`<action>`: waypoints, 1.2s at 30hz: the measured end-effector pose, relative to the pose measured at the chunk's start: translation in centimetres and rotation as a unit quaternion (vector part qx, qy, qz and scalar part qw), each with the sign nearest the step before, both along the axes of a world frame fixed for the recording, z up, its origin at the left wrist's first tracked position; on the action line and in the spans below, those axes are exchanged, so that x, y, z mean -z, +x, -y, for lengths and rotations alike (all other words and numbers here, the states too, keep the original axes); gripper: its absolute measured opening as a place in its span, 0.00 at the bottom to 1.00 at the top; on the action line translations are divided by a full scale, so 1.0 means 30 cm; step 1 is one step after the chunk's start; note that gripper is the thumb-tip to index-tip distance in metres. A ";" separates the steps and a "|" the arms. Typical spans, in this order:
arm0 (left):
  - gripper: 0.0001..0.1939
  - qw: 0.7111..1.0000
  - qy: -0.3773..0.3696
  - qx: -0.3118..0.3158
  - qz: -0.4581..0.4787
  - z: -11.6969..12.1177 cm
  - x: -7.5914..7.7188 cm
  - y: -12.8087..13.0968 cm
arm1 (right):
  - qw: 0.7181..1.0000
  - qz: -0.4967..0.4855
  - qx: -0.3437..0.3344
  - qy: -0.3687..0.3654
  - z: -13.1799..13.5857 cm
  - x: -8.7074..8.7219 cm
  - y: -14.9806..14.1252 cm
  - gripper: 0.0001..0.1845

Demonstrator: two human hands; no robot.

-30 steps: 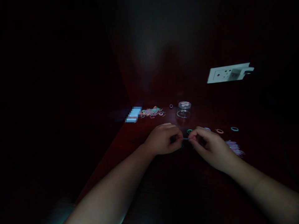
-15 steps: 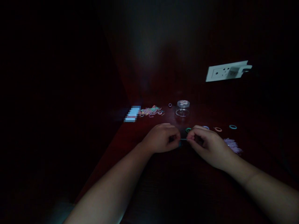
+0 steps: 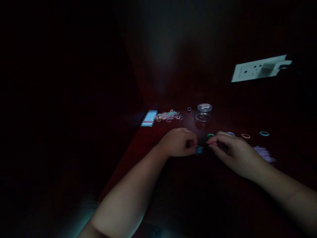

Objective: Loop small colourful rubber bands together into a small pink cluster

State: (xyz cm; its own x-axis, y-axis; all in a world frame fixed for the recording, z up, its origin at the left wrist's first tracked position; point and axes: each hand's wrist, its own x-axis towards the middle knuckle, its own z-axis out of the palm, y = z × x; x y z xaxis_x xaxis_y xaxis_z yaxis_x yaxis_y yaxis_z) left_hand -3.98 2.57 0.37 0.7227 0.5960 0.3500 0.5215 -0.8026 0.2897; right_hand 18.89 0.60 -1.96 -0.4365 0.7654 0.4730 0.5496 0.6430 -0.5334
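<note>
My left hand is closed in a pinch, with a thin teal rubber band poking out from its fingertips. Just below those fingertips lies a small bluish clump of bands. My right hand is also pinched, a short gap away on the right; whatever may be between its thumb and finger is too small to make out. A green band lies just beyond the right fingertips. Beside the right wrist sits a heap of pale lilac bands.
A lidded clear jar stands behind the hands. To its left are a single band, a multicoloured pile of bands and a bright blurred rectangle. Peach and teal rings lie right. A socket panel is on the wall.
The thin band that was stretched between both hands no longer spans them. My hands have drawn slightly apart, uncovering the bluish clump. The whole view has shifted, so things appear further right.
</note>
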 end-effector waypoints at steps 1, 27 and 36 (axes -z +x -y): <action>0.01 1.000 -0.007 0.002 -0.003 -0.002 0.001 -0.003 | 1.000 -0.002 0.006 0.002 -0.002 0.001 0.002 0.08; 0.05 0.997 -0.028 -0.047 -0.058 -0.007 0.008 0.002 | 0.999 -0.006 0.043 -0.015 0.003 -0.019 0.010 0.13; 0.18 0.877 -0.046 -0.478 -0.001 -0.179 0.106 -0.151 | 0.999 -0.014 0.031 -0.028 0.003 -0.020 0.015 0.12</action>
